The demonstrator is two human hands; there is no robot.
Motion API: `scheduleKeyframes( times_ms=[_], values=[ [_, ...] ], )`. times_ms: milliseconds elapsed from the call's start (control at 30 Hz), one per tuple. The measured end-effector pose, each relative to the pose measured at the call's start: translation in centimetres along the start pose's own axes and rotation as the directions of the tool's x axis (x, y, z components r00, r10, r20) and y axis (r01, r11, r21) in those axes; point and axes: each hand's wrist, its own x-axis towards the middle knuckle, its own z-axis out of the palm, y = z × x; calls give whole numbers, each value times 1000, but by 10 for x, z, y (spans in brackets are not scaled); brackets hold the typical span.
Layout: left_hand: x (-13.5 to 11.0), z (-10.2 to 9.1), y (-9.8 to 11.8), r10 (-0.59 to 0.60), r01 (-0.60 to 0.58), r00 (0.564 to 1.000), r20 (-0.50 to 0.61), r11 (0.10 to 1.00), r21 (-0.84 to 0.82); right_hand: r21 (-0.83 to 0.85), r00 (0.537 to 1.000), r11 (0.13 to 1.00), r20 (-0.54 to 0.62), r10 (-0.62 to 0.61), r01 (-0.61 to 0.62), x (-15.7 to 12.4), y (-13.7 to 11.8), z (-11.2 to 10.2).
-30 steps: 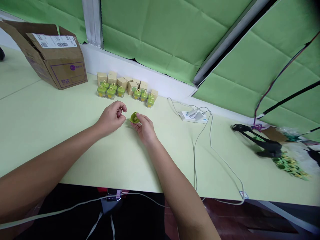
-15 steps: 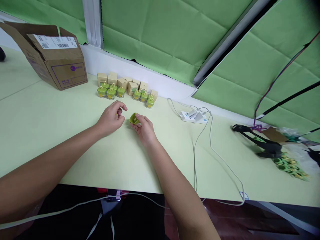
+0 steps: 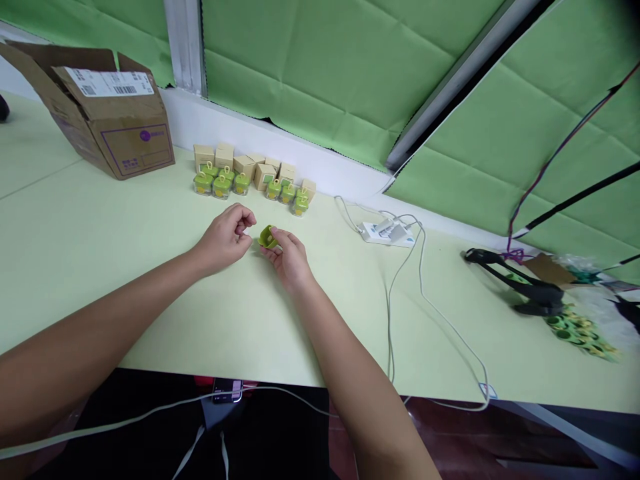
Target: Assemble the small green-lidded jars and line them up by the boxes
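Hands: left hand (image 3: 223, 240) and right hand (image 3: 291, 257) apart but just beside each other, low over the table; right fingers (image 3: 283, 235) clamped on the cap, left fingers curled together, and whether anything tiny sits in them cannot be told.
Backdrop: green paper sheeting (image 3: 320, 67) behind the table.
Table: pale green tabletop (image 3: 150, 313).
Carton: open cardboard carton (image 3: 117, 137) at far left, with a barcoded shipping label (image 3: 109, 81) and a purple logo (image 3: 145, 135); all print too small to read.
Row: small tan boxes (image 3: 264, 177) behind green-topped jars (image 3: 223, 187), near the hands.
Power: white power strip (image 3: 385, 233) right of the hands.
Cap: green plastic cap (image 3: 267, 237), in the right hand.
Against earlier: hands and cap sit almost where they were.
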Motion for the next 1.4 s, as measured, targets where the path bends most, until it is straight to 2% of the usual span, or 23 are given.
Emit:
scheduleKeyframes(
  times_ms=[300, 467, 833, 1033, 1300, 1400],
  values=[
    [1, 0, -1, -29, 29, 999, 26, 999, -15, 2, 1000, 1000, -1, 5, -5, 1, 1, 0],
    [0, -1, -1, 3, -4, 999, 39, 999, 32, 3, 1000, 1000, 6, 4, -4, 1, 1, 1],
    [-4, 4, -3, 44, -57, 990, 132, 994, 95, 46, 993, 998, 115, 31, -36, -5, -2, 3],
    [-4, 5, -2, 51, -70, 991, 125, 987, 148, -2, 988, 1000, 152, 25, -25, -6, 2, 6],
    [-4, 5, -2, 88, -103, 990, 107, 984, 147, -12, 994, 1000, 108, -13, 14, -9, 7, 10],
    [-5, 4, 0, 91, -103, 992, 91, 984, 143, -13, 998, 999, 53, -43, 43, -5, 6, 7]
  ],
)
